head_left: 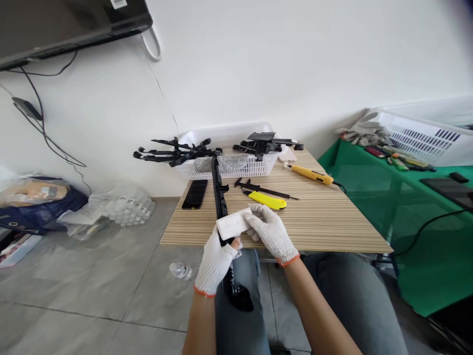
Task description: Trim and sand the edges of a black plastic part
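My left hand (213, 264), in a white knit glove with an orange cuff, is closed round a long black plastic strip (219, 195). The strip runs from the basket's edge, across the table, down over my leg. In my right hand (272, 233), gloved the same way, is a white rectangular block (232, 224), gripped at its right end. The block lies across the strip just above my left hand and hides part of it. Beyond my hands are a yellow utility knife (268, 199) and a black caliper (264, 189).
A white basket (254, 168) with black plastic parts (181, 152) stands at the table's back. On the table (314, 222) lie a phone (195, 194) and a yellow corded tool (312, 174). A green-covered table (369, 197) stands right; a bottle (181, 270) is on the floor.
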Action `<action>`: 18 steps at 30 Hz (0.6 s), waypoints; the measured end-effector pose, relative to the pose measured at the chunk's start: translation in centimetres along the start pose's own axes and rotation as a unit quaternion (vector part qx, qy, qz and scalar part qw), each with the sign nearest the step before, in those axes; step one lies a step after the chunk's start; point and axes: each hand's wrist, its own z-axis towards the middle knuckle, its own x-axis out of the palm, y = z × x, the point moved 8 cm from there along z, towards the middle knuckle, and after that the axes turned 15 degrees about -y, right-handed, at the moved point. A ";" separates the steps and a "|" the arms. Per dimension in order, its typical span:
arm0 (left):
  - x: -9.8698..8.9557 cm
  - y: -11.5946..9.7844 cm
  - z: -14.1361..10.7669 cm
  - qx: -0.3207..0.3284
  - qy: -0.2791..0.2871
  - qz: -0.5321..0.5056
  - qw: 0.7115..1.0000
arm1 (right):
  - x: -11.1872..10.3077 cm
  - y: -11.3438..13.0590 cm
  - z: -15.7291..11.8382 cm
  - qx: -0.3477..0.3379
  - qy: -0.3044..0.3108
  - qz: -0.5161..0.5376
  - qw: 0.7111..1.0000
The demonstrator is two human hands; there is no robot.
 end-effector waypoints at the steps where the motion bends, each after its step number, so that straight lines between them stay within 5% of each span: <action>1: 0.1 0.0 -0.1 -0.006 0.005 -0.015 1.000 | 0.0 0.0 0.0 0.000 0.001 0.002 1.000; 6: 0.4 -0.3 -0.3 -0.017 0.012 -0.063 0.998 | -0.8 -0.1 0.2 -0.007 -0.039 0.017 0.999; 18: 1.1 0.3 -1.1 -0.051 0.014 -0.082 0.995 | -0.7 0.3 -0.4 -0.004 -0.009 -0.031 0.999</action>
